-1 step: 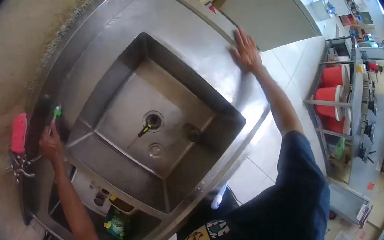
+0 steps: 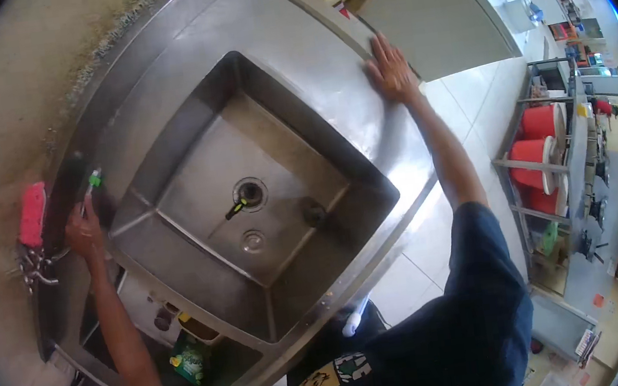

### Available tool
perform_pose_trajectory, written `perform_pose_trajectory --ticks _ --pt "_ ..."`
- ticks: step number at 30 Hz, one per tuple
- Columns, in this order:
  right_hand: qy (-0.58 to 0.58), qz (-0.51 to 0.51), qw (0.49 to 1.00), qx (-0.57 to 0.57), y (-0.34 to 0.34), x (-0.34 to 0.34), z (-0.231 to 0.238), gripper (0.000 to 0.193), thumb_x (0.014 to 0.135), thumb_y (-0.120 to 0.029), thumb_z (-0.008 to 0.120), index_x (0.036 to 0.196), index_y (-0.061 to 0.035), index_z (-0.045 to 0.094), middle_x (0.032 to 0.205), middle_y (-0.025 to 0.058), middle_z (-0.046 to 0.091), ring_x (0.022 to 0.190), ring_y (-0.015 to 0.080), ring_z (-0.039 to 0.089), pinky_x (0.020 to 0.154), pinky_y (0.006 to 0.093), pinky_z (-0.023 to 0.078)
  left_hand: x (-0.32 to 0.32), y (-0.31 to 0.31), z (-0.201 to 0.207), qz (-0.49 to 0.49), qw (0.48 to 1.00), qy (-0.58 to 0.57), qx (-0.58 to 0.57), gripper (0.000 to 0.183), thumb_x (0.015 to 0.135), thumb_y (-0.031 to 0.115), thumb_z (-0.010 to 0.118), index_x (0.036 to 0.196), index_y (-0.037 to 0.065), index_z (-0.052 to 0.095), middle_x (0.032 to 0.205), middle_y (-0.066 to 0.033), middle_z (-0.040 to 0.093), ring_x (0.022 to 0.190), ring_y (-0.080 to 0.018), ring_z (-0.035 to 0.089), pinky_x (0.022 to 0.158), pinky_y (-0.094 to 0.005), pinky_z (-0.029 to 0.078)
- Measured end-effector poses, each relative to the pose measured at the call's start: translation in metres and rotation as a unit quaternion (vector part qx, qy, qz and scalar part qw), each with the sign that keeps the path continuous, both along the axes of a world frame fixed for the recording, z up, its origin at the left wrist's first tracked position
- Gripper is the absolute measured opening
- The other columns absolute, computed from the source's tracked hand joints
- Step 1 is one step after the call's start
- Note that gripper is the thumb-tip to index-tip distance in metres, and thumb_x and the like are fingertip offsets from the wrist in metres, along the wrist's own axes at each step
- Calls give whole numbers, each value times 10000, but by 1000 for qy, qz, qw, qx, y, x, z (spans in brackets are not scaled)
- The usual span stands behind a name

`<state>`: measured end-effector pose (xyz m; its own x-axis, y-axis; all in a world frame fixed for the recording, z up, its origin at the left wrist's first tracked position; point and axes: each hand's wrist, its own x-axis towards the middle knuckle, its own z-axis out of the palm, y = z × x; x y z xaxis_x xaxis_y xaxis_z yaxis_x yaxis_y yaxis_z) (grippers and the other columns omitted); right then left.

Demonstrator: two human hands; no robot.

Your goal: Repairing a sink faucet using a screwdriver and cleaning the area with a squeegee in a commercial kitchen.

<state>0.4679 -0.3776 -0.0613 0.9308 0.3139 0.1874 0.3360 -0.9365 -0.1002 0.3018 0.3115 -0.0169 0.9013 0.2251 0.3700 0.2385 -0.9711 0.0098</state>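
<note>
My left hand (image 2: 83, 234) is closed around a slim, light tool with a green end (image 2: 95, 178), on the steel ledge left of the sink (image 2: 197, 160). Its exact kind is too small to make out. My right hand (image 2: 391, 73) lies flat with fingers spread on the right rim of the steel counter (image 2: 307, 54) and holds nothing. Down in the basin, a black and yellow-green handled thing (image 2: 235, 208) rests at the drain (image 2: 251, 192). Just beyond my left hand are a pink scrubber-like thing (image 2: 33, 215) and a metal tap (image 2: 39, 266).
A second basin at the lower left holds a green packet (image 2: 189, 360) and a whitish tray (image 2: 145, 306). Red round containers (image 2: 535, 160) sit on a metal rack at the right. A grey panel (image 2: 430, 16) stands past the counter's far right edge.
My right hand has slid slightly farther along the counter rim, away from me. The left hand stays almost where it was, and the view has shifted a little.
</note>
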Motion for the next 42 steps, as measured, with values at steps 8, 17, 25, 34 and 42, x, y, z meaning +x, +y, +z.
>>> perform_pose_trajectory --ticks 8,17,25,34,42 --pt "-23 131 991 -29 122 161 -20 594 949 -446 306 1430 -112 213 1501 91 178 1386 254 158 1103 516 160 -12 9 7 21 999 18 19 424 867 408 572 810 2 684 718 -191 646 649 -360 629 566 -421 482" --pt "102 230 965 -77 211 183 15 602 952 -475 232 1433 -113 236 1508 69 171 1406 216 55 1122 507 31 -15 23 8 3 999 21 37 394 877 376 575 811 0 672 728 -205 636 642 -365 620 563 -427 468" --pt "57 311 947 -48 143 55 12 606 943 -499 219 1443 -156 197 1512 41 150 1403 229 64 1126 490 16 -6 14 3 -11 1000 -8 10 393 885 386 560 824 16 674 741 -201 638 649 -368 615 563 -443 459" --pt "255 364 895 48 80 -149 40 608 934 -488 313 1441 -168 213 1506 75 168 1398 210 114 1134 445 35 -12 11 1 9 1000 4 -21 481 892 461 510 837 14 679 782 -184 653 693 -369 623 601 -440 475" --pt "61 -74 994 -43 -55 -47 21 624 949 -389 356 1406 5 197 1443 184 274 1322 344 278 1069 489 234 1 5 -4 -10 1000 -7 -26 459 881 452 531 834 18 674 775 -211 637 715 -374 616 626 -453 463"
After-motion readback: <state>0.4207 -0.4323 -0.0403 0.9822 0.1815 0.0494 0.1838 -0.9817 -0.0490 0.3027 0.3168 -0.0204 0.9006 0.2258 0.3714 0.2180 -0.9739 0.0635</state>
